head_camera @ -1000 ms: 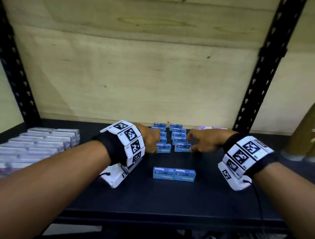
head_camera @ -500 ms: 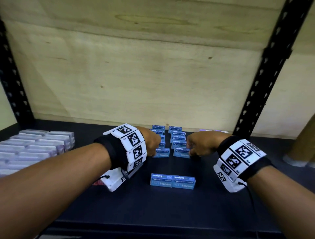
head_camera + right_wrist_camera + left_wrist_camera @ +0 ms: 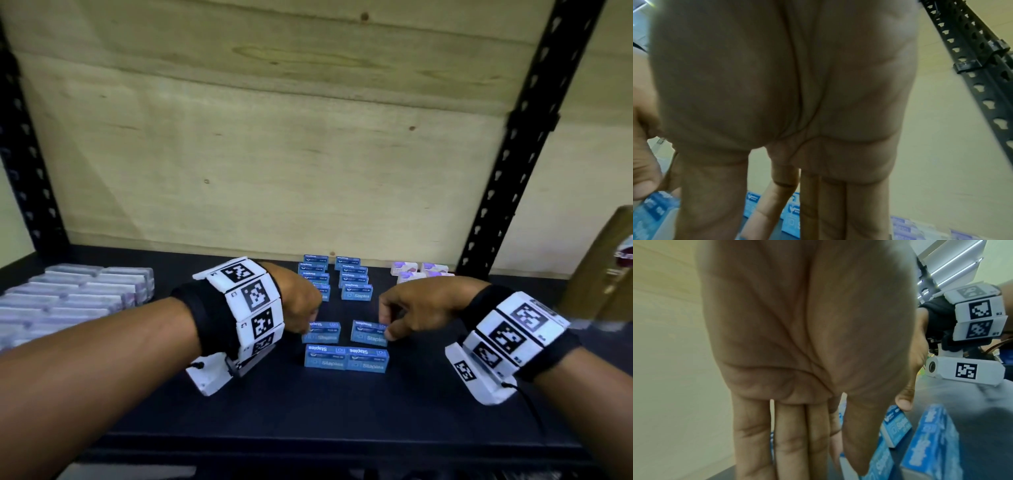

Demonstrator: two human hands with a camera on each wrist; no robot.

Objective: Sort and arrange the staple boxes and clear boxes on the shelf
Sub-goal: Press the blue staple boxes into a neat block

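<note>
Head view puts both hands low over the middle of the black shelf (image 3: 342,411), each with its grip clamped on one small blue cardboard staple box. The left hand (image 3: 298,301) pinches the left blue staple box (image 3: 322,332) from above, fingers curled down over its left end. The right hand (image 3: 418,308) pinches the right blue staple box (image 3: 368,334), thumb tip on the near face at its right end. The two held boxes sit side by side with a gap between them.

Just nearer the front edge lies a pair of blue staple boxes (image 3: 346,358) touching end to end — the held boxes are just behind this pair. Farther back, toward the plywood back panel (image 3: 274,154), two columns of blue staple boxes (image 3: 337,277) run to the rear edge.

Toward the left edge of the shelf a block of clear plastic boxes (image 3: 68,301) lies in tight rows. Near the back right, beside the black perforated upright (image 3: 513,154), a few small white and purple boxes (image 3: 421,270) sit together.

Left wrist view shows the left palm with fingers pointing down — blue boxes blurred below them.
</note>
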